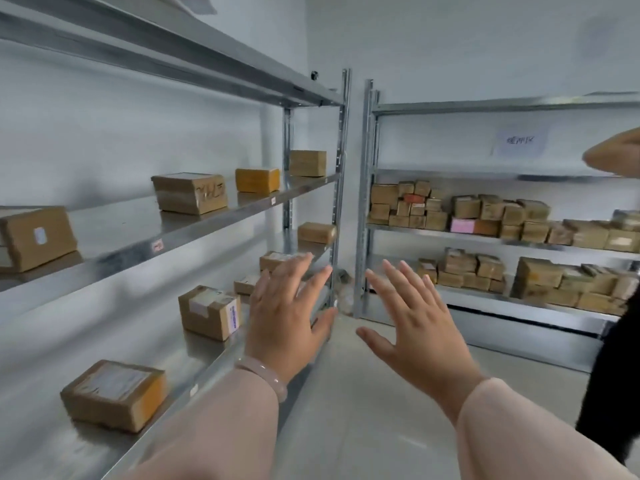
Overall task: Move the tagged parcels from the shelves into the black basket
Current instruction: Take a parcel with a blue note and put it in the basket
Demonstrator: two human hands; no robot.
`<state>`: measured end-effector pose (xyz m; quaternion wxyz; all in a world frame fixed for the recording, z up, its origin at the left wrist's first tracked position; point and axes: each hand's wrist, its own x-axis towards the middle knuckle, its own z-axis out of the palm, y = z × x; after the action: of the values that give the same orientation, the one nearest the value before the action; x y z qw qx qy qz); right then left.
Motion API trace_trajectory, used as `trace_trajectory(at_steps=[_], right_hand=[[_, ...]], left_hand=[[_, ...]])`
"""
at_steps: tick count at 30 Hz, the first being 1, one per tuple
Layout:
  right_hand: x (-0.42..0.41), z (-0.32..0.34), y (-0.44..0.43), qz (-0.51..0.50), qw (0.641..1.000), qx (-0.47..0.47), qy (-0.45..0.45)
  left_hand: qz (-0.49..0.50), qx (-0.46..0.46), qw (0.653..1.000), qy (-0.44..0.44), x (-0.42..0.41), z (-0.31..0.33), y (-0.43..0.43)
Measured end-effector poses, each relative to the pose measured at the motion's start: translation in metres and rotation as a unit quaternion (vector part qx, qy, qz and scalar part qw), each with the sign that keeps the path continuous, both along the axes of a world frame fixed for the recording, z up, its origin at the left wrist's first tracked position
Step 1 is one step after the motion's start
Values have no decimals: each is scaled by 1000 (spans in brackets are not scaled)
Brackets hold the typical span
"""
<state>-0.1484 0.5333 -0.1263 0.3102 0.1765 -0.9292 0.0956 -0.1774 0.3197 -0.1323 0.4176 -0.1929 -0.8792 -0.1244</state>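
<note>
Steel shelves (194, 223), parcels (189, 192), white-walled room

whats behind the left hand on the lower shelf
The left hand covers part of a labelled parcel and a smaller parcel on the lower shelf. Whatever else lies behind the palm is hidden.
</note>
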Motion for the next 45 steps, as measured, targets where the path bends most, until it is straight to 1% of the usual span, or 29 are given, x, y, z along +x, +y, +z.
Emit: trace_trajectory(at_steps=[3,7,14,19,21,25,28,31,34,37,45], right_hand=[[-47,5,22,-31,1000,2,-1],[-114,7,43,-60,998,26,-20],[-217,-5,80,-102,994,6,-39],[-300,-22,116,-112,992,8,-62],[-341,-25,132,-103,992,13,-69],[-426,-25,160,-78,993,7,-85],[-490,-24,183,-52,994,5,-95],[-551,-21,204,-22,995,8,-96],[-603,-27,216,-1,995,4,-96],[-648,-39,215,20,993,-3,-117],[-782,-69,199,44,987,18,-157]], left_hand=[[-32,13,999,-5,-61,1,24],[-55,-3,998,-21,-143,0,45],[-70,-26,996,-51,-267,-12,86],[-50,-24,997,-57,-344,-29,116],[-50,-26,996,-65,-380,-35,130],[-19,-26,997,-73,-451,-41,158],[-1,-8,998,-66,-507,-39,180],[22,6,996,-81,-555,-36,200],[36,11,996,-85,-593,-47,213],[52,5,994,-99,-631,-63,213],[92,54,983,-148,-758,-102,193]])
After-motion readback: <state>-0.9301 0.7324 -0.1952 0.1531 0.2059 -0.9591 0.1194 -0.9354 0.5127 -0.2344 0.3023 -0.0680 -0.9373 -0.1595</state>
